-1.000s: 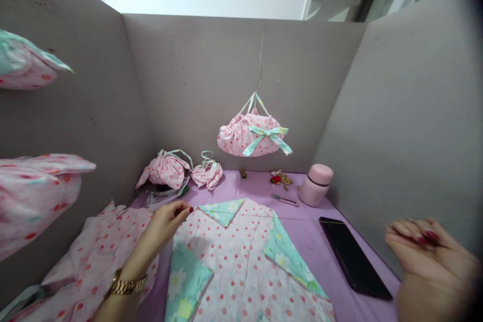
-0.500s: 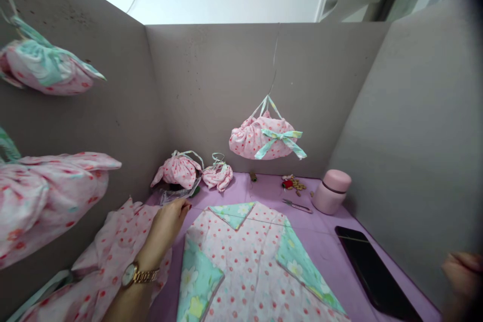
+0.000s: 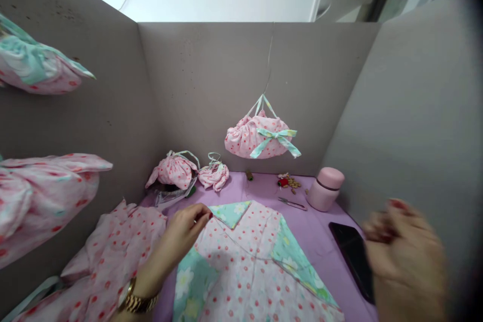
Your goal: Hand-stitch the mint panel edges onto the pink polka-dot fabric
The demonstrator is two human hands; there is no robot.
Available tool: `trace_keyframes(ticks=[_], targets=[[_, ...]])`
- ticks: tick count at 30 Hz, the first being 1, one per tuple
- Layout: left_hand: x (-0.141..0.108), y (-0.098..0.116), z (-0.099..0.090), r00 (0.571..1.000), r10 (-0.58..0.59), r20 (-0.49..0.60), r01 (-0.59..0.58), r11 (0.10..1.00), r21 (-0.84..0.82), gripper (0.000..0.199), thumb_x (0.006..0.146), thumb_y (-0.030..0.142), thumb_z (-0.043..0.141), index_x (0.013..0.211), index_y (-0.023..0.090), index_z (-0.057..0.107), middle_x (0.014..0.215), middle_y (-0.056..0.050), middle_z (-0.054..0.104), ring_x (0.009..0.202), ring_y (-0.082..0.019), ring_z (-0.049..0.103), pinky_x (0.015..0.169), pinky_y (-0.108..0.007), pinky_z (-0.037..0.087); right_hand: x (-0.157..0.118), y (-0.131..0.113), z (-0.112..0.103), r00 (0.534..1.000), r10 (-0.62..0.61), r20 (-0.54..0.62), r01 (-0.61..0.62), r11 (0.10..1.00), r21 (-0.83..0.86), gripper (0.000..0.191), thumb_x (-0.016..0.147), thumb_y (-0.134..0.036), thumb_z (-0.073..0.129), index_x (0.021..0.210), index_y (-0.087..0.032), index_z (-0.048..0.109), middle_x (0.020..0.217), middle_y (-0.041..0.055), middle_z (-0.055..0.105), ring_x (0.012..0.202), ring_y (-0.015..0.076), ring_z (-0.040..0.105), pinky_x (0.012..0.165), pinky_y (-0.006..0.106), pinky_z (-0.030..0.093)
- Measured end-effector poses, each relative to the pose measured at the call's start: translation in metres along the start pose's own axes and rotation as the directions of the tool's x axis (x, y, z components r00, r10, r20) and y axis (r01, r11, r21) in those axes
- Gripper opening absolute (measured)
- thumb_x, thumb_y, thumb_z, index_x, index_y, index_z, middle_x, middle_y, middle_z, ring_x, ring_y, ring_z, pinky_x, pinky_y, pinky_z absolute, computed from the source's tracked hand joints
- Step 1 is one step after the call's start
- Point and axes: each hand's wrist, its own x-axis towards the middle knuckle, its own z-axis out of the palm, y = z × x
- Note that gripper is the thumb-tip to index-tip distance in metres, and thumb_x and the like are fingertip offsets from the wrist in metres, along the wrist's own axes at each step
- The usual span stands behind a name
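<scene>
The right hand (image 3: pixel 405 256) is nearest the camera, blurred, raised at the right over the phone (image 3: pixel 352 256); whether its fingers pinch anything I cannot tell; a thin thread (image 3: pixel 241 244) sags leftward from it across the pink cloth (image 3: pixel 249 271) to the left hand (image 3: pixel 188 229), whose fingertips pinch together at the cloth's far corner; scissors (image 3: pixel 292 204) and a pink cup (image 3: pixel 324 188) lie beyond.

Left hand (image 3: pixel 184 234) extended forward, thumb and forefinger pinched together, wrist low. Right hand (image 3: pixel 405 256) raised at right, motion-blurred, fingers curled.
</scene>
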Motion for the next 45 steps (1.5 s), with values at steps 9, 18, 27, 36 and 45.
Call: trace_keyframes(ticks=[9, 18, 27, 36, 45], targets=[[-0.020, 0.050, 0.017, 0.989, 0.101, 0.105, -0.078, 0.976, -0.203, 0.016, 0.085, 0.025, 0.045, 0.075, 0.020, 0.057, 0.072, 0.000, 0.059, 0.066, -0.015, 0.054, 0.061, -0.024, 0.038, -0.075, 0.109, 0.038, 0.617, 0.651, 0.442, -0.217, 0.681, -0.700, 0.023, 0.076, -0.035, 0.064, 0.071, -0.013, 0.060, 0.050, -0.0078, 0.034, 0.043, 0.0040, 0.021, 0.039, 0.020, 0.014], [-0.015, 0.043, 0.009, 0.997, 0.067, 0.038, -0.061, 0.987, -0.151, 0.018, 0.086, 0.025, 0.043, 0.074, 0.020, 0.055, 0.068, 0.001, 0.056, 0.063, -0.015, 0.051, 0.058, -0.025, 0.038, -0.063, 0.098, 0.032, 0.693, 0.578, 0.432, -0.192, 0.725, -0.662, 0.025, 0.077, -0.036, 0.062, 0.066, -0.015, 0.056, 0.046, -0.0091, 0.029, 0.042, 0.0051, 0.017, 0.040, 0.021, 0.012], [-0.024, 0.053, 0.016, 0.978, 0.197, 0.068, -0.183, 0.969, -0.168, 0.017, 0.084, 0.024, 0.049, 0.097, 0.025, 0.060, 0.091, -0.002, 0.065, 0.085, -0.017, 0.058, 0.075, -0.027, 0.042, -0.067, 0.101, 0.035, 0.680, 0.588, 0.439, -0.179, 0.713, -0.678, 0.026, 0.074, -0.036, 0.065, 0.063, -0.014, 0.059, 0.049, -0.0068, 0.036, 0.045, 0.0050, 0.022, 0.041, 0.020, 0.015], [-0.007, 0.031, 0.015, 0.950, -0.304, 0.067, 0.178, 0.353, -0.918, 0.009, 0.076, 0.012, 0.060, 0.070, 0.016, 0.064, 0.080, -0.001, 0.068, 0.060, -0.008, 0.058, 0.049, -0.013, 0.045, -0.047, 0.085, 0.033, 0.896, 0.340, 0.286, -0.234, 0.908, -0.347, 0.019, 0.073, -0.028, 0.067, 0.082, -0.017, 0.056, 0.054, -0.0076, 0.040, 0.043, 0.0036, 0.027, 0.038, 0.015, 0.020], [0.014, -0.037, -0.017, 0.840, -0.523, 0.142, 0.037, -0.206, -0.978, 0.041, 0.093, 0.007, 0.019, 0.075, 0.010, 0.056, 0.064, 0.000, 0.061, 0.046, -0.001, 0.057, 0.043, -0.007, 0.048, 0.020, 0.007, -0.004, 0.991, -0.011, -0.131, 0.002, 0.998, -0.062, 0.020, 0.082, -0.012, 0.049, 0.063, -0.017, 0.049, 0.048, -0.0085, 0.032, 0.037, 0.0028, 0.028, 0.034, 0.012, 0.027]])
